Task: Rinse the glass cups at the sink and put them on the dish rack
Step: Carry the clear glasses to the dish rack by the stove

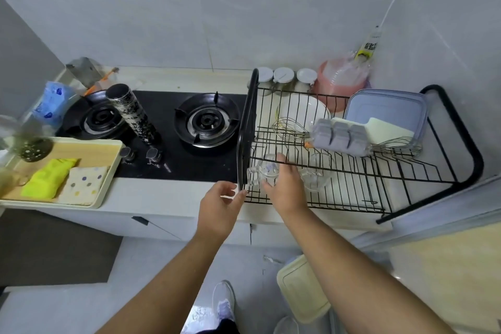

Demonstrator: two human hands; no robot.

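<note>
A black wire dish rack (352, 187) stands on the counter to the right of the stove. My right hand (286, 187) grips a clear glass cup (264, 171) with a handle, holding it at the rack's front left corner. A second clear glass cup (317, 171) lies on the rack just to the right of that hand. My left hand (219, 209) hovers by the rack's left frame with loosely bent fingers, holding nothing.
A white bowl (303, 108), whisks (290, 127), a grey tray (339, 138) and plastic lids (387, 106) fill the rack's back. A two-burner stove (168, 127) with a patterned flask (132, 114) lies left. A tray (108, 168) with cloths sits at far left. A bin (301, 290) stands on the floor.
</note>
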